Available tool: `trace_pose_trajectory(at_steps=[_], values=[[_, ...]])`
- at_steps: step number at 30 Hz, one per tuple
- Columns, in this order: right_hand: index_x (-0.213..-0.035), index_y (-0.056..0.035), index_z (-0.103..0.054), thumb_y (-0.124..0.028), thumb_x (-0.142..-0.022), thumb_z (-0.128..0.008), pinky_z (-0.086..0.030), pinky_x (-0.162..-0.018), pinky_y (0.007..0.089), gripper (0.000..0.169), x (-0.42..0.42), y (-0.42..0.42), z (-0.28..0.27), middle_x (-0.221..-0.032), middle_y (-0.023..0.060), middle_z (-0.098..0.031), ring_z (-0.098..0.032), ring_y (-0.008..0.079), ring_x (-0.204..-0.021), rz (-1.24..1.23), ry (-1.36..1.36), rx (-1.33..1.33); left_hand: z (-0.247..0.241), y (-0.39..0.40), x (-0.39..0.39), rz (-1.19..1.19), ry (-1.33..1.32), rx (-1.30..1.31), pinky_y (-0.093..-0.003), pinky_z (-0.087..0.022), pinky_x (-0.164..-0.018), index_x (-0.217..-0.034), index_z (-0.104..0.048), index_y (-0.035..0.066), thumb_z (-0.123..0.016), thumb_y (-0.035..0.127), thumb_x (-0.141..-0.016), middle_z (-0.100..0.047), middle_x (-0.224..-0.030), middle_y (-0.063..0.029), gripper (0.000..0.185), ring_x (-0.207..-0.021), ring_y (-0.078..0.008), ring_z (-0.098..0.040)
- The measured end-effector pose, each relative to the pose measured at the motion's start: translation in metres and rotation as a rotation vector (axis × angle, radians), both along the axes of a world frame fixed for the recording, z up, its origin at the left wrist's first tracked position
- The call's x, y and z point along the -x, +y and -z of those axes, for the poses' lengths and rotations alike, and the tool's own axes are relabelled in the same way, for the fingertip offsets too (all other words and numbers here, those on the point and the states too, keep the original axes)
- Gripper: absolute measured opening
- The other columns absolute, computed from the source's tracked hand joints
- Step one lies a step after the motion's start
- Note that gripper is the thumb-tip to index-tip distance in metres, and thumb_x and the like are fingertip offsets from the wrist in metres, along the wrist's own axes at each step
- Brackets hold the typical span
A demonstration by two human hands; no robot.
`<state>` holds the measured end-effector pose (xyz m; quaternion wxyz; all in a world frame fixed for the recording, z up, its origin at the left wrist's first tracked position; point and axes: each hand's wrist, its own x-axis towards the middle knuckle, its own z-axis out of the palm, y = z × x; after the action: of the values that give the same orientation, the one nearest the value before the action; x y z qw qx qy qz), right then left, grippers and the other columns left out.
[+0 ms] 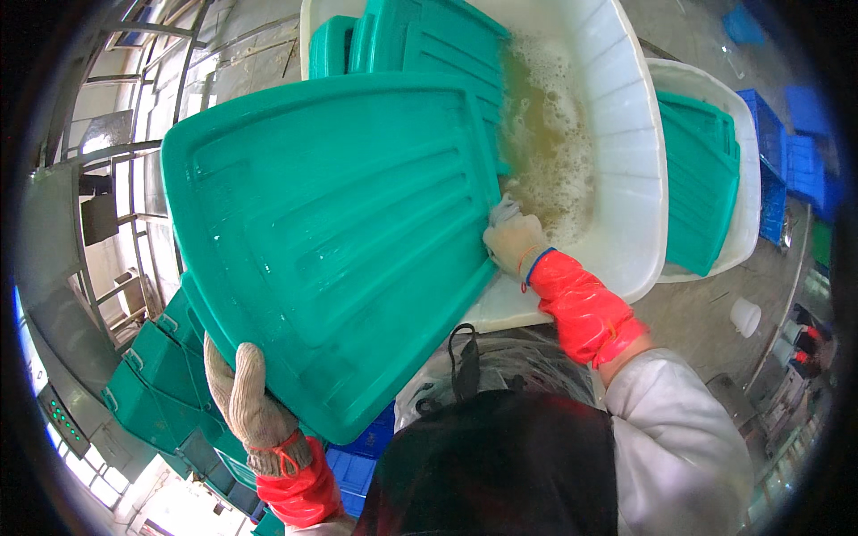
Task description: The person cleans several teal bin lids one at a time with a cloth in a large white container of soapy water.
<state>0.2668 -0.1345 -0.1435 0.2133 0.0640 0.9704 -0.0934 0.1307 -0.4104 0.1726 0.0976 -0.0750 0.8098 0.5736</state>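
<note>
A large green plastic lid [362, 228] with raised ribs is held tilted across the near end of a white plastic tub [620, 201]. My left hand [251, 402], in a knitted glove and red sleeve cover, grips its lower left edge, the palm partly hidden behind it. At the lid's right edge is my right hand [516, 234], gloved and closed around a grey cloth [504, 209]. Foamy, yellowish water [549, 141] fills the tub beside more green lids [442, 47].
A second white tub [749, 201] on the right holds green lids [700, 181]. Beyond it stand blue crates [771, 161]; a small white bucket [745, 317] is on the floor. Green bins [161, 375] are stacked at left, and blue crates [348, 472] are below the lid. A metal frame [134, 147] stands upper left.
</note>
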Motion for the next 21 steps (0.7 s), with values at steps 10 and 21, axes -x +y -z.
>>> trace_pose_trajectory(at_steps=[10,21], values=[[-0.104,-0.0083,-0.067,-0.025,-0.095,-0.058,-0.054,-0.069,0.0537,0.021,-0.013,-0.003,-0.016,-0.091,0.0176,-0.072,-0.072,0.0378,-0.087,-0.009,-0.108,0.112,-0.002,0.006,0.012,0.098,-0.052,-0.047,-0.0391,-0.052,-0.102,-0.153,-0.042,-0.004,-0.063,0.021,-0.097,-0.062,-0.137,-0.0181,0.065,-0.118,-0.0265,-0.064],[-0.123,-0.0094,-0.061,-0.024,-0.097,-0.057,-0.055,-0.068,0.0534,0.031,-0.017,0.013,-0.022,-0.093,0.0182,-0.071,-0.072,0.0399,-0.08,-0.082,-0.136,0.24,-0.005,0.013,0.022,0.15,-0.055,-0.022,-0.0392,-0.05,-0.104,-0.15,-0.045,-0.006,-0.063,0.026,-0.097,-0.061,-0.138,-0.0185,0.065,-0.12,-0.0273,-0.062]])
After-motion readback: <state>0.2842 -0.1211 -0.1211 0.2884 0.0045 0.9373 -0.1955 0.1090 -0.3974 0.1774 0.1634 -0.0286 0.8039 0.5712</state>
